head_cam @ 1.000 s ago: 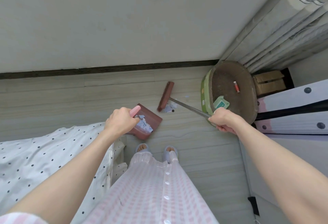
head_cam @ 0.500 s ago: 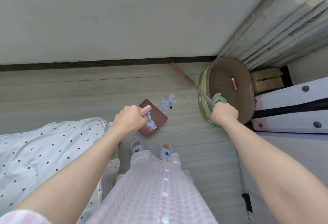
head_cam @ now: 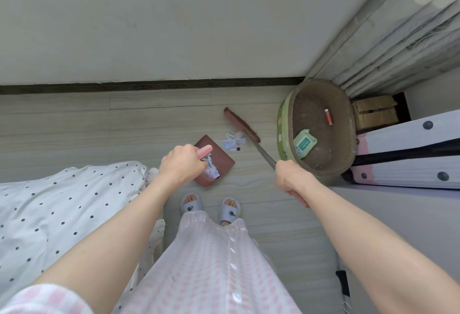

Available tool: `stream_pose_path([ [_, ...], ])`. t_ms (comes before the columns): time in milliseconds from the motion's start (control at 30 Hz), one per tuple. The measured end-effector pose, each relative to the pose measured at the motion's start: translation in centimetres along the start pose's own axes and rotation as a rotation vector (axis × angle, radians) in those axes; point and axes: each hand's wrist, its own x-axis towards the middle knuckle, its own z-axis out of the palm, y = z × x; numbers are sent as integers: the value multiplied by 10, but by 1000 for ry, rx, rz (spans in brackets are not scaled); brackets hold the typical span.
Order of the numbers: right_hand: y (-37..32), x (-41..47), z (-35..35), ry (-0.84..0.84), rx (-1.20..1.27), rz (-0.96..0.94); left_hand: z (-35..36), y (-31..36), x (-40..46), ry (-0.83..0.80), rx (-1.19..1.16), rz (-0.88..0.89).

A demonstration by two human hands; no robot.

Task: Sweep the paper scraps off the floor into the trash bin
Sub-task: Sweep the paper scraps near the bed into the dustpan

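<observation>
Step in hand: 2nd sweep pass. Broom (head_cam: 242, 126) handle is gripped w/ right hand (head_cam: 290, 177); dustpan (head_cam: 219, 162) handle is gripped by left hand (head_cam: 180, 164). Scraps (head_cam: 234, 141) lie on floor (head_cam: 149, 124) btwn bristles and pan mouth, some already in pan. Next: a short pull toward pan is needed, then emptying into trash bin (head_cam: 285, 124).

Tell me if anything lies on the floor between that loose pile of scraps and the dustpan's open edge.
Nothing visible does. The loose scraps lie on bare floor just off the dustpan, with the broom head on their far side. The left hand holds the dustpan handle, and the right hand grips the broom stick.
</observation>
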Motion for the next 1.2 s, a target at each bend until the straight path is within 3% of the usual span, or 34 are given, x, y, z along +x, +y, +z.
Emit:
stream_pose_path([
  [300,24,-27,-42,-82,271,-58,-2,-4,-7,-6,-5,-8],
  [700,-17,-13,-27,132,59,-59,5,-37,-17,-2,-38,-69],
  [800,-26,-16,0,96,51,-78,8,-37,-13,2,-35,-75],
  [967,-16,-22,5,-111,70,-106,8,-28,-10,41,-34,-81],
  [1200,14,-29,-31,-71,272,-105,1,-20,-18,46,-111,-111],
])
